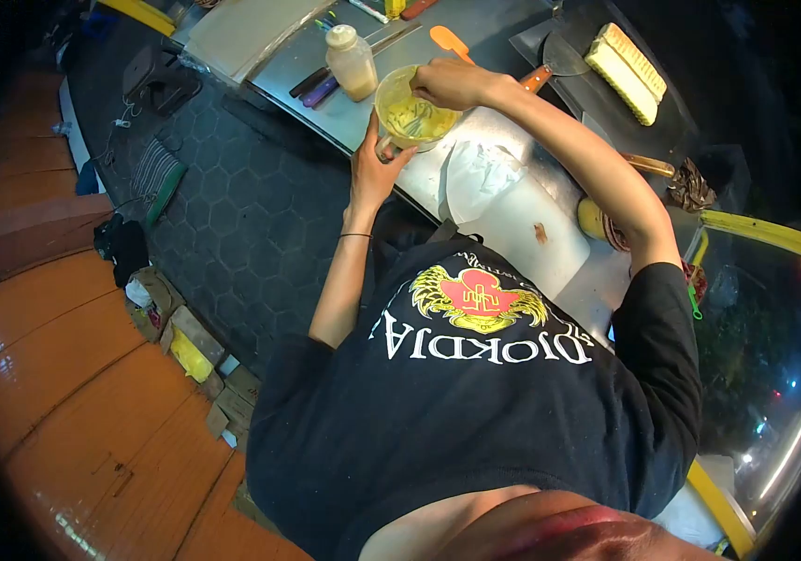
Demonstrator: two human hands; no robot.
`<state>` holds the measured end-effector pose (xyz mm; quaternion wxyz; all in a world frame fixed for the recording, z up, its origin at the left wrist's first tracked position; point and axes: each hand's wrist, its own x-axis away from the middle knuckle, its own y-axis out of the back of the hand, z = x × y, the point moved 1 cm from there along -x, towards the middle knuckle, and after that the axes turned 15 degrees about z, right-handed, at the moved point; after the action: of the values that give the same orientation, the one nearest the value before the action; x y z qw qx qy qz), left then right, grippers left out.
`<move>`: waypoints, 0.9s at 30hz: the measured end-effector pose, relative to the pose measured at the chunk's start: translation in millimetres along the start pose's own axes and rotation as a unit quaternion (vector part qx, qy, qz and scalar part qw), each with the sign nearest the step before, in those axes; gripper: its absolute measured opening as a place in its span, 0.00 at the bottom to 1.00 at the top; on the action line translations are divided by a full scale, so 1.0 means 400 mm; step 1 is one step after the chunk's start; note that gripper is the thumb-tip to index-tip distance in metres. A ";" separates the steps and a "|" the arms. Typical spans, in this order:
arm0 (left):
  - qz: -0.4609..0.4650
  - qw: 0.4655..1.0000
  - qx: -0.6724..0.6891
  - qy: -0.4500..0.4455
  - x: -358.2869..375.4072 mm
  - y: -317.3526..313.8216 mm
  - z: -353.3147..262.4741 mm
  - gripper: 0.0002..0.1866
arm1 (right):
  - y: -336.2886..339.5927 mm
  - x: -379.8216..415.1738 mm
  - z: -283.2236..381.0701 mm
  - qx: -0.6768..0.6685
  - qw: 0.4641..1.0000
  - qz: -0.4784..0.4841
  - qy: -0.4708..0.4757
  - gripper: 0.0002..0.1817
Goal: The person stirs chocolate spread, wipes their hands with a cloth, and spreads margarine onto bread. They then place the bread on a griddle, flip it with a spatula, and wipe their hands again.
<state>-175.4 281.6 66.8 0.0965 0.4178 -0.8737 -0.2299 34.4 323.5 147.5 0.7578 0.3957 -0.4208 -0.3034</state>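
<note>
My left hand (pixel 380 166) is wrapped round the handle side of a clear plastic jug (pixel 389 92), which is tilted so its mouth faces me. Yellow batter (pixel 424 123) coats the inside of the jug. My right hand (pixel 452 84) is closed at the rim with its fingers bent into the mouth. Greyish streaks show in the batter below the fingers, but I cannot make out what the hand grips. Close by stands a lidded jar (pixel 351 67) of pale contents. Purple-handled and black-handled tools (pixel 320 92) lie beside the jar.
An orange spatula (pixel 449 41) lies behind the jug. To the right, a dark griddle (pixel 671 107) holds a scraper (pixel 564 58) and a pale bread block (pixel 627 73). A white plastic bag (pixel 483 173) rests on the metal counter (pixel 550 210). A stool (pixel 159 79) stands on the tiled floor.
</note>
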 end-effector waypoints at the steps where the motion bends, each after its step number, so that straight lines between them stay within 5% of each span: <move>1: 0.003 1.000 0.001 0.000 0.000 -0.001 -0.001 0.46 | -0.007 -0.004 -0.002 -0.025 0.999 0.018 -0.018 0.12; 7: 0.013 0.999 -0.038 0.007 0.006 -0.005 -0.013 0.47 | 0.010 0.017 0.001 -0.066 0.988 0.138 -0.025 0.13; 9: -0.042 0.989 -0.079 -0.117 -0.001 -0.028 0.012 0.46 | 0.018 0.041 0.007 -0.082 0.988 0.122 -0.049 0.14; 11: -0.023 0.994 -0.049 -0.092 0.010 -0.035 0.010 0.45 | -0.018 0.050 -0.006 -0.116 0.989 0.029 -0.087 0.15; 15: 0.000 0.996 -0.080 -0.044 0.029 -0.036 0.016 0.46 | -0.097 0.061 0.022 -0.164 0.984 0.005 -0.070 0.15; 19: 0.001 0.996 -0.082 -0.030 0.029 -0.041 0.027 0.49 | -0.112 0.085 0.067 -0.375 0.914 0.036 -0.150 0.16; 22: -0.012 0.987 -0.142 -0.072 0.031 -0.046 0.025 0.49 | -0.109 0.110 0.111 -0.576 0.795 -0.032 -0.187 0.18; 23: -0.008 0.987 -0.143 -0.073 0.034 -0.047 0.026 0.49 | -0.118 0.102 0.117 -0.579 0.792 -0.034 -0.188 0.18; 26: -0.026 0.984 -0.152 -0.088 0.026 -0.045 0.017 0.49 | -0.126 0.094 0.134 -0.737 0.643 -0.091 -0.188 0.16; 27: -0.009 0.993 -0.106 -0.042 0.025 -0.040 0.017 0.48 | -0.128 0.106 0.140 -0.737 0.642 -0.096 -0.189 0.16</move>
<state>-173.1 267.3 52.9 0.1019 0.4026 -0.8440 -0.3395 -1.8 245.0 139.3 0.6693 -0.3220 -0.1520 -0.6522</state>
